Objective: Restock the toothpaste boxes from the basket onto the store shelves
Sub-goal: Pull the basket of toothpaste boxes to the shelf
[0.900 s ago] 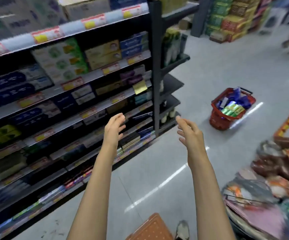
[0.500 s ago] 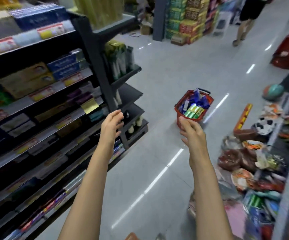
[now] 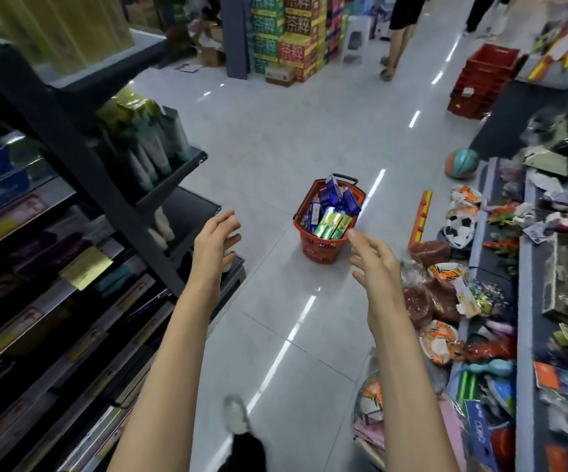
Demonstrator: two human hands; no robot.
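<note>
L hand (image 3: 212,245) & R hand (image 3: 372,257) both loose, fingers spread, holding nothing; red basket (image 3: 318,247) w/ toothpaste boxes (image 3: 332,224) on floor beyond; shelves (image 3: 81,267) at left.

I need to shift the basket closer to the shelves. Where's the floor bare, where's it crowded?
Bare floor runs between the black shelf unit and the toy heap, all round the red basket. The widest patch lies beyond the basket, up to the stacked cartons. Crowded: the right edge, where that heap spills onto the tiles.

A shop: stocked shelves (image 3: 54,267) with price tags, stacked cartons (image 3: 286,35), aisle
</note>
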